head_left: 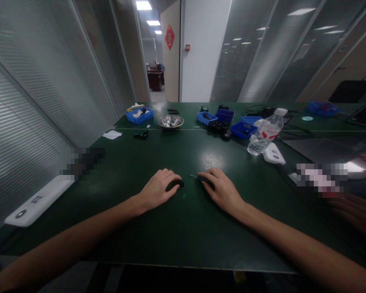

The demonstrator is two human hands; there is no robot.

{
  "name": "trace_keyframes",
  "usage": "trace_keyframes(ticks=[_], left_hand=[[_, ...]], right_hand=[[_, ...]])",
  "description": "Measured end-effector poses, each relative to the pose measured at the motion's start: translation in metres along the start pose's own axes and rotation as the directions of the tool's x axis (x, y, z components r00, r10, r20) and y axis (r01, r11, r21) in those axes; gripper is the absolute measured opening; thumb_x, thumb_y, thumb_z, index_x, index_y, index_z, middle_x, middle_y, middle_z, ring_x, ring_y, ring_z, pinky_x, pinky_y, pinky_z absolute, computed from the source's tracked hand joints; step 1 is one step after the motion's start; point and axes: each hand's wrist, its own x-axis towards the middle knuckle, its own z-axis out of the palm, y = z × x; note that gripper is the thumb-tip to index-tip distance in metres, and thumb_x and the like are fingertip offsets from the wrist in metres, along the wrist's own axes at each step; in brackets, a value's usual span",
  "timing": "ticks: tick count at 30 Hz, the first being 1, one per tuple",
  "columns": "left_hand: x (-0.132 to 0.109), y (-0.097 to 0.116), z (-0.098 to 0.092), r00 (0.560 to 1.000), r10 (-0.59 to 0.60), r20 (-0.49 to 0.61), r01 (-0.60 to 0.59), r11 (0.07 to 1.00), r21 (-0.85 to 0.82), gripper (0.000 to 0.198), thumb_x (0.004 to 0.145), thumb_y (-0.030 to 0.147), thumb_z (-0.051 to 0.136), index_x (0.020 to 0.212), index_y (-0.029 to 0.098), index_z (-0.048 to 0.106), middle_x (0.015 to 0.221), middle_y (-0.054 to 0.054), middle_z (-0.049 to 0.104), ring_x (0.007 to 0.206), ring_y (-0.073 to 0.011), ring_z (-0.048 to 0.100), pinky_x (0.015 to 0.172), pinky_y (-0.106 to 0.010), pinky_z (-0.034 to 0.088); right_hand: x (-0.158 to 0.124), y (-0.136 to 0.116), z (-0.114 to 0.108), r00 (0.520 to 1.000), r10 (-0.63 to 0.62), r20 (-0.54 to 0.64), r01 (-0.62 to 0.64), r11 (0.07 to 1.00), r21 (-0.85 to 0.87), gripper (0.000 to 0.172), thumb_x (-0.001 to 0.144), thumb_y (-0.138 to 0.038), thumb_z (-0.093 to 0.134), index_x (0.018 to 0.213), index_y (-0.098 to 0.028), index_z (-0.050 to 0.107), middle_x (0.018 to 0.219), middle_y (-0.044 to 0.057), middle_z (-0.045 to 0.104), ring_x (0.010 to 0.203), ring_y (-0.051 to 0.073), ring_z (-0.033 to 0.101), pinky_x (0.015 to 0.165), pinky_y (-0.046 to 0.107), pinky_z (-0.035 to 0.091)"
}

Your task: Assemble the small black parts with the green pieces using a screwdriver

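Note:
Both hands rest on a dark green table (pixel 183 228). My left hand (pixel 158 189) lies palm down with its fingers curled over a small black part (pixel 177 183). My right hand (pixel 221 189) is closed on a thin dark tool (pixel 197 177) whose tip points left toward the black part. A tiny green piece (pixel 184 196) lies on the table between the two hands.
Farther back stand several blue bins (pixel 139 115) (pixel 244 129), a metal bowl (pixel 171 121), black round parts (pixel 218 127) and a water bottle (pixel 264 134). White devices lie at the left edge (pixel 38 201) and right (pixel 273 154). Another person's hand (pixel 356 211) is at the right.

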Motion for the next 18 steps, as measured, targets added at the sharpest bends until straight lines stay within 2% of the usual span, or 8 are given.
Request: trace_keyframes(ticks=[3,5,7,9,14,18], left_hand=[[-0.001,0.003,-0.003,1.000,0.007,-0.015,-0.007,1.000,0.012,0.032,0.103,0.031,0.056,0.134,0.024,0.060,0.127,-0.006,0.064,0.112,-0.0229,0.058,0.094,-0.040,0.050],[-0.001,0.006,-0.004,0.996,0.088,0.003,-0.088,0.996,0.029,0.033,0.103,0.032,0.057,0.135,0.026,0.061,0.133,-0.007,0.061,0.119,-0.0243,0.056,0.098,-0.042,0.049],[-0.002,0.008,-0.004,0.976,0.209,0.054,-0.211,0.977,0.034,0.031,0.103,0.031,0.058,0.133,0.027,0.064,0.137,-0.007,0.059,0.125,-0.0255,0.053,0.104,-0.044,0.047],[-0.002,0.007,-0.003,0.958,0.275,0.079,-0.277,0.961,0.015,0.026,0.103,0.028,0.057,0.127,0.026,0.068,0.136,-0.007,0.060,0.128,-0.0251,0.052,0.107,-0.044,0.047],[0.001,-0.010,-0.004,0.981,0.196,0.017,-0.196,0.981,0.014,0.025,0.103,0.023,0.056,0.123,0.025,0.071,0.134,-0.006,0.062,0.126,-0.0238,0.054,0.105,-0.044,0.050],[0.003,-0.055,-0.017,0.997,0.070,-0.040,-0.065,0.992,0.106,0.025,0.104,0.025,0.054,0.122,0.024,0.071,0.136,-0.006,0.062,0.126,-0.0234,0.054,0.105,-0.046,0.050]], right_hand=[[0.000,0.001,0.000,1.000,0.003,0.003,-0.003,1.000,0.010,0.035,0.098,-0.016,0.053,0.131,-0.024,0.061,0.117,0.010,0.063,0.106,0.026,0.059,0.099,0.048,0.051],[0.000,0.002,0.000,1.000,0.001,0.005,-0.001,1.000,0.018,0.035,0.096,-0.015,0.054,0.129,-0.025,0.062,0.117,0.009,0.063,0.106,0.027,0.060,0.098,0.049,0.051],[0.000,0.001,0.000,1.000,-0.002,0.004,0.002,1.000,0.031,0.036,0.096,-0.013,0.054,0.128,-0.025,0.062,0.117,0.009,0.063,0.106,0.026,0.060,0.096,0.048,0.052],[0.000,0.001,0.000,1.000,-0.004,-0.002,0.004,0.999,0.049,0.036,0.095,-0.012,0.054,0.128,-0.025,0.062,0.117,0.009,0.063,0.107,0.026,0.060,0.095,0.047,0.053],[-0.001,0.002,0.000,1.000,-0.007,0.002,0.006,0.997,0.076,0.037,0.094,-0.012,0.054,0.128,-0.026,0.062,0.118,0.009,0.062,0.107,0.026,0.061,0.094,0.048,0.055],[-0.002,0.003,0.000,1.000,-0.015,0.000,0.015,0.996,0.090,0.038,0.094,-0.013,0.054,0.128,-0.026,0.063,0.118,0.010,0.063,0.107,0.027,0.061,0.092,0.050,0.056]])
